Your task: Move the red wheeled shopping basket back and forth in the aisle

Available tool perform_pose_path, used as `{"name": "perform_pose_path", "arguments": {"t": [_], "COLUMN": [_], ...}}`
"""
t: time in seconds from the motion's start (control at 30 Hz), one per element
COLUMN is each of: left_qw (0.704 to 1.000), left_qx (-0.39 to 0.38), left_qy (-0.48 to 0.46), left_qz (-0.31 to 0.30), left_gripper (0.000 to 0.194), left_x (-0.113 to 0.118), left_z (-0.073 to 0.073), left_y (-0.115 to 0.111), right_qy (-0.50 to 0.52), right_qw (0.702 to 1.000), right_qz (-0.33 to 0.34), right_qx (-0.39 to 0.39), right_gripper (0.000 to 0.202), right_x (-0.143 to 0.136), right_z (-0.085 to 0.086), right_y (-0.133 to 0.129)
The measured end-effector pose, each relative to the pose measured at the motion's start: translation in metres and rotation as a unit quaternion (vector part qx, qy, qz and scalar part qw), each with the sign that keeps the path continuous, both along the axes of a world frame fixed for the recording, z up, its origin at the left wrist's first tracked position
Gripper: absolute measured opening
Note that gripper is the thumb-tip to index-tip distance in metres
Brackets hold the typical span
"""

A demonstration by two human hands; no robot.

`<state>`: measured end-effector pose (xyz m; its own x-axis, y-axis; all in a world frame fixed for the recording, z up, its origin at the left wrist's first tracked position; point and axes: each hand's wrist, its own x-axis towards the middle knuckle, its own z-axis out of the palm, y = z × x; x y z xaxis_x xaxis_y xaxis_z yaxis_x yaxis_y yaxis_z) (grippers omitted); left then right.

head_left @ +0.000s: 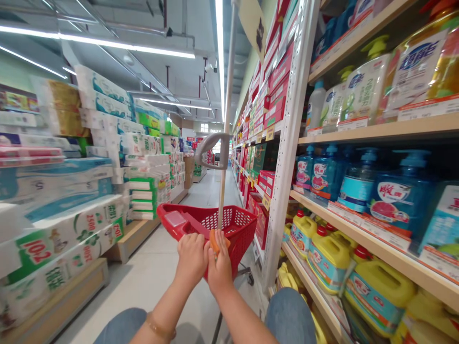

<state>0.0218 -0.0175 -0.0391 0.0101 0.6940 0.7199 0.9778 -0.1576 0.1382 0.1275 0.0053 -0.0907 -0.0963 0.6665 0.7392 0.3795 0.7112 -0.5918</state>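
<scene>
A small red shopping cart (pixel 247 217) with perforated basket walls stands in the aisle before my knees. My left hand (pixel 193 255) is closed at its near edge, fingers curled over; the part under them is hidden. Beside it, touching, my right hand (pixel 220 270) is closed around an orange piece (pixel 215 240) at the lower end of a pale upright pole (pixel 223 191). The fingers point up along this piece. Higher on the pole is a grey loop handle (pixel 214 151), which neither hand touches. A yellowish flag (pixel 253 24) hangs near the pole's top.
Stacked paper packs (pixel 86 234) line the left side on low wooden platforms (pixel 77 298). Close on the right, a shelf unit (pixel 376 125) holds blue pump bottles (pixel 396 191) and yellow jugs (pixel 380 289). Its white perforated upright (pixel 289 129) stands beside the cart. The tiled aisle floor (pixel 211 184) runs ahead.
</scene>
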Motion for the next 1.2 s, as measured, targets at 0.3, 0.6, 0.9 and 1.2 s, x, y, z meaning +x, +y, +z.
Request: {"name": "perform_pose_path", "arguments": {"t": [0.3,0.6,0.9,1.2], "left_qw": [0.986,0.980,0.993,0.986], "left_qx": [-0.056,-0.065,-0.067,-0.078], "left_qy": [0.016,0.016,0.024,0.008], "left_qz": [-0.157,-0.186,-0.093,-0.145], "left_gripper": [0.034,0.034,0.034,0.044], "left_x": [-0.052,-0.037,-0.056,-0.063], "left_z": [0.003,-0.001,0.002,0.014], "left_y": [0.013,0.010,0.026,0.029], "right_qy": [-0.060,-0.184,-0.160,-0.210], "right_qw": [0.998,0.980,0.979,0.971], "right_qz": [-0.022,-0.049,-0.125,-0.100], "right_qx": [0.004,0.062,0.010,0.055], "right_gripper": [0.046,0.047,0.045,0.042], "right_x": [0.038,0.019,0.042,0.019], "right_z": [0.024,0.059,0.049,0.064], "right_y": [0.003,-0.011,-0.002,-0.007]}}
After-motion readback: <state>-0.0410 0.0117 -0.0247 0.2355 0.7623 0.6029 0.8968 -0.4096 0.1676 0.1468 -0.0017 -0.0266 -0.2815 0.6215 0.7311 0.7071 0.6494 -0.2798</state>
